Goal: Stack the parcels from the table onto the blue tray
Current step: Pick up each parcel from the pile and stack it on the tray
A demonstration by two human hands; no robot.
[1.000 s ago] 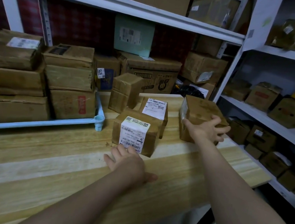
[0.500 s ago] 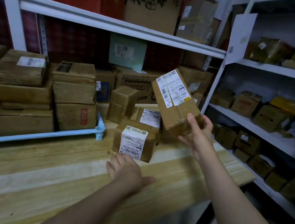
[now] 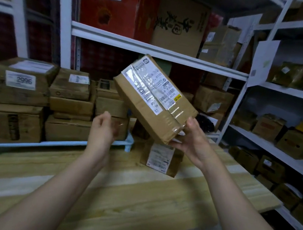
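Parcel [image 3: 155, 96], lifted off the bench [image 3: 136, 199] in the last second, tilted in mid-air with label up, gripped at its lower corner by the right hand [image 3: 191, 139]. Left hand [image 3: 103, 128] risen too, empty, fingers loosely curled, just beside it. Likely bound for the blue tray [image 3: 48, 143] at left; labelled box [image 3: 160, 158] waiting below.

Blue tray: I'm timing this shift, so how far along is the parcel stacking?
Done: several boxes sit stacked on the blue tray. In hand: the right hand grips a tilted parcel in the air; the left hand is open beside it, not touching. Left: at least one labelled box on the table; the held parcel may hide more.
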